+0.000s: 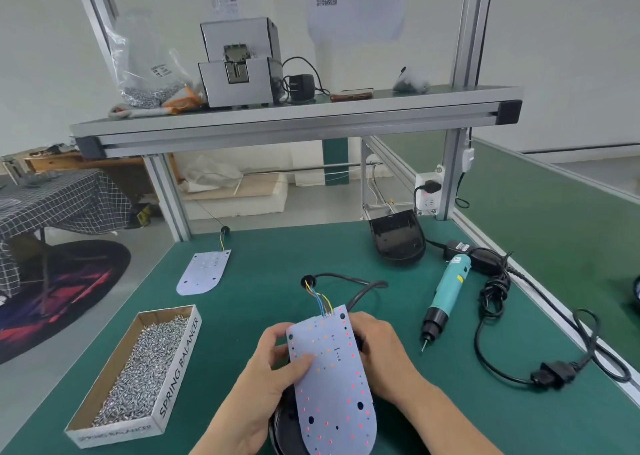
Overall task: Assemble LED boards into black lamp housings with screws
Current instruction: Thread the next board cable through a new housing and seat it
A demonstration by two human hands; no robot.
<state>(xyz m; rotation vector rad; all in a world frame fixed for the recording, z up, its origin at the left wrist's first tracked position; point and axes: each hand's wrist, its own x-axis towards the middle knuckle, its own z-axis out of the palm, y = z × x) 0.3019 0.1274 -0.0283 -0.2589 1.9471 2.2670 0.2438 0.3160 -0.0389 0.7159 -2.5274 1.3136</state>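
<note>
Near centre: pale lilac, round-ended LED board (332, 378), dotted with red and orange emitters. It is held tilted over a black plastic lamp housing (280, 432), whose rim shows under the board's near left edge.

Left hand (270, 371) is clamped on the board's left edge, thumb flat on its face, fingers curled behind. Right hand (381, 354) wraps the right edge, with its fingertips hidden under the board.

Coloured wires (320, 298) run from the board's far end to a black grommet (306, 280) on a black cable (379, 284).

Near left: open cardboard box (180, 347) of silver screws (145, 368), printed SPRING BALANCER.

Far left, on the green bench mat (277, 253): second pale LED board (204, 271), lying flat and untouched.

Far, right of centre: second black housing (398, 240), inside facing up.

Right: teal electric screwdriver (446, 295), tip toward the near side, beside a bundled black power cord (498, 286).

Above: grey screw feeder (239, 73) on the aluminium shelf (294, 122).
</note>
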